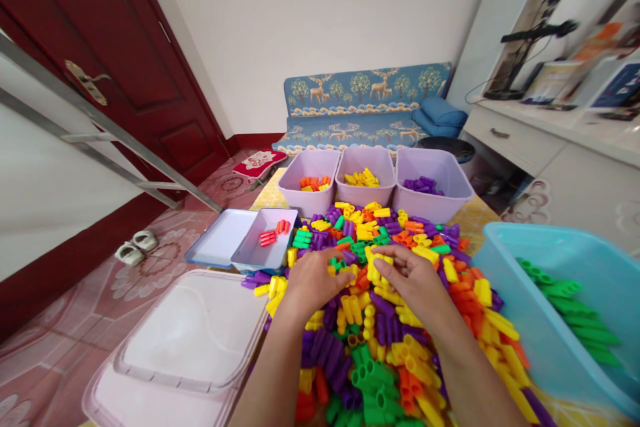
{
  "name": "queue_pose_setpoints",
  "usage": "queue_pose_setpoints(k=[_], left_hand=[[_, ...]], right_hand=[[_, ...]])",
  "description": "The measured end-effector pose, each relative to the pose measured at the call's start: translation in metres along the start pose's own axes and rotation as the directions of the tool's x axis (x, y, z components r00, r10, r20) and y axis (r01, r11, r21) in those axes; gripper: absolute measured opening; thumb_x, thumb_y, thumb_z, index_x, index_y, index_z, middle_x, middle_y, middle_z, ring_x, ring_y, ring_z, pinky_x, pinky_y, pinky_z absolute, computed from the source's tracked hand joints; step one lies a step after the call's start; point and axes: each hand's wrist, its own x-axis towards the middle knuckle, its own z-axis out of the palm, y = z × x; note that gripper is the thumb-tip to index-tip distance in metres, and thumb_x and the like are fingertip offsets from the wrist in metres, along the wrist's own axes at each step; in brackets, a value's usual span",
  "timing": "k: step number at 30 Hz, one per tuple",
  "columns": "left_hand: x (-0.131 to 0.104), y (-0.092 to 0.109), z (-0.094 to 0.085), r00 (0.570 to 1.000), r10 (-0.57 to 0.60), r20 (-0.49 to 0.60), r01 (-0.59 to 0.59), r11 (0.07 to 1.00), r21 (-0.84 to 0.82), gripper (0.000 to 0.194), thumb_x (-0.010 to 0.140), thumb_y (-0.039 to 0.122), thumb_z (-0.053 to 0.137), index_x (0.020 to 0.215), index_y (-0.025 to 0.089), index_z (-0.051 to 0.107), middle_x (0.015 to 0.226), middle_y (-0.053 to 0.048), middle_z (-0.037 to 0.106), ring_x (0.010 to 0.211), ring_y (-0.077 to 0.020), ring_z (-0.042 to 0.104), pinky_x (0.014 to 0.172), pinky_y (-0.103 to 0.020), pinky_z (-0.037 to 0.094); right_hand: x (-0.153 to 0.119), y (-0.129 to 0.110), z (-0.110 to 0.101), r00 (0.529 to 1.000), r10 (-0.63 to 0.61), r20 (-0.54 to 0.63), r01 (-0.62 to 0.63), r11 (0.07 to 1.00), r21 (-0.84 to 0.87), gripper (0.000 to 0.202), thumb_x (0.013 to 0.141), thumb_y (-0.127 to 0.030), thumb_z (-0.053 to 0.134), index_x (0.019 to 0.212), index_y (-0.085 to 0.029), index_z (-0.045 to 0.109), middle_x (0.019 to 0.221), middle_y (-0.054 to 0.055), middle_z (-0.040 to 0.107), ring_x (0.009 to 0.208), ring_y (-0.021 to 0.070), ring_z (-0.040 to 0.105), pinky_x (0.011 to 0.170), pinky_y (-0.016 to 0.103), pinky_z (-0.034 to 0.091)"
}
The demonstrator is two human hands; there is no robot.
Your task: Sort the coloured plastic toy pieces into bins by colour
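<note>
Yellow pieces (375, 265) sit between the thumb and fingers of the right hand (413, 277), just above the middle of a mixed pile (345, 353) of yellow, purple, orange and green plastic pieces on the tabletop (271, 193). Beside it, the left hand (315, 280) is curved over the pile, thumb and fingers parted, its thumb tip close to more yellow; whether it touches that, I cannot tell.

Three lilac bins stand in a row at the far side of the pile: the left bin (309, 199) has orange and yellow pieces, the middle bin (366, 195) yellow, the right bin (433, 205) purple. A larger blue bin (550, 347), to the right of the pile, contains green pieces lying together. To the left, a small tray (255, 255) carries red pieces in two groups, with a shallow lid (220, 240) just beside it. Nearer the person, two clear lids (187, 333) overlap, one on the other. Beyond the tabletop is a blue patterned sofa (350, 123) against the wall.
</note>
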Motion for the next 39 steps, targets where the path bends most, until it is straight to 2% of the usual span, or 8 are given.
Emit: queue_pose_setpoints(k=[14, 19, 23, 26, 28, 32, 35, 39], left_hand=[[-0.002, 0.010, 0.009, 0.976, 0.146, 0.159, -0.173, 0.969, 0.174, 0.035, 0.058, 0.027, 0.078, 0.090, 0.025, 0.065, 0.090, -0.004, 0.066, 0.078, -0.0235, 0.062, 0.067, -0.027, 0.039], [0.008, 0.007, 0.018, 0.990, 0.010, -0.137, -0.041, 0.974, -0.224, 0.018, 0.071, 0.027, 0.068, 0.088, 0.021, 0.065, 0.084, -0.002, 0.068, 0.079, -0.0196, 0.061, 0.072, -0.027, 0.041], [0.017, 0.006, 0.021, 0.951, -0.270, -0.148, 0.029, 0.557, -0.830, 0.026, 0.076, 0.037, 0.064, 0.094, 0.018, 0.062, 0.078, 0.000, 0.064, 0.065, -0.0105, 0.057, 0.058, -0.020, 0.040], [0.019, 0.003, 0.021, 0.922, -0.380, 0.065, 0.142, 0.178, -0.974, 0.033, 0.067, 0.037, 0.072, 0.091, 0.017, 0.059, 0.064, 0.006, 0.055, 0.047, -0.0042, 0.046, 0.041, -0.015, 0.027], [0.018, 0.002, 0.021, 0.909, -0.404, 0.104, 0.152, 0.089, -0.984, 0.038, 0.062, 0.036, 0.076, 0.089, 0.017, 0.058, 0.059, 0.008, 0.052, 0.043, -0.0027, 0.043, 0.038, -0.013, 0.023], [0.016, 0.003, 0.024, 0.907, -0.414, 0.081, 0.132, 0.095, -0.987, 0.040, 0.060, 0.038, 0.078, 0.090, 0.016, 0.063, 0.060, 0.007, 0.056, 0.043, -0.0024, 0.045, 0.040, -0.013, 0.027], [0.016, 0.005, 0.026, 0.914, -0.404, 0.048, 0.115, 0.144, -0.983, 0.041, 0.061, 0.037, 0.079, 0.093, 0.016, 0.067, 0.075, 0.001, 0.067, 0.062, -0.0075, 0.059, 0.054, -0.016, 0.040], [0.015, 0.007, 0.029, 0.949, -0.316, -0.006, 0.076, 0.246, -0.966, 0.037, 0.068, 0.038, 0.075, 0.098, 0.015, 0.070, 0.092, -0.004, 0.072, 0.087, -0.0153, 0.064, 0.075, -0.022, 0.047]], right_hand=[[0.005, 0.011, 0.001, 0.999, -0.036, -0.031, 0.036, 0.999, 0.001, 0.035, 0.076, -0.034, 0.063, 0.107, -0.020, 0.059, 0.094, 0.005, 0.067, 0.080, 0.0195, 0.063, 0.071, 0.033, 0.050], [0.003, 0.010, 0.000, 1.000, -0.001, 0.022, 0.001, 1.000, -0.007, 0.044, 0.074, -0.033, 0.064, 0.115, -0.020, 0.056, 0.081, 0.001, 0.062, 0.072, 0.0169, 0.062, 0.063, 0.029, 0.050], [0.000, 0.011, -0.002, 0.994, -0.004, 0.113, 0.014, 0.997, -0.080, 0.035, 0.075, -0.034, 0.064, 0.106, -0.018, 0.063, 0.081, 0.001, 0.064, 0.069, 0.0158, 0.061, 0.060, 0.027, 0.049], [0.006, 0.007, -0.009, 0.984, -0.033, 0.177, 0.066, 0.981, -0.181, 0.030, 0.074, -0.031, 0.063, 0.102, -0.019, 0.067, 0.077, 0.001, 0.066, 0.064, 0.0158, 0.060, 0.056, 0.027, 0.048], [0.018, -0.004, -0.016, 0.980, -0.054, 0.190, 0.106, 0.956, -0.274, 0.028, 0.071, -0.029, 0.065, 0.096, -0.019, 0.071, 0.071, 0.001, 0.067, 0.060, 0.0165, 0.059, 0.055, 0.028, 0.047], [0.056, -0.043, -0.029, 0.982, -0.183, -0.056, 0.170, 0.968, -0.184, 0.034, 0.067, -0.033, 0.067, 0.097, -0.019, 0.070, 0.085, 0.006, 0.071, 0.069, 0.0198, 0.065, 0.061, 0.032, 0.052], [0.071, -0.063, -0.029, 0.910, -0.274, -0.312, 0.299, 0.954, 0.034, 0.058, 0.068, -0.036, 0.070, 0.123, -0.022, 0.057, 0.119, 0.011, 0.063, 0.083, 0.0214, 0.068, 0.069, 0.034, 0.054], [0.054, -0.055, -0.010, 0.937, -0.266, -0.225, 0.272, 0.962, -0.007, 0.052, 0.074, -0.038, 0.067, 0.122, -0.020, 0.057, 0.116, 0.012, 0.065, 0.081, 0.0203, 0.067, 0.069, 0.034, 0.055]])
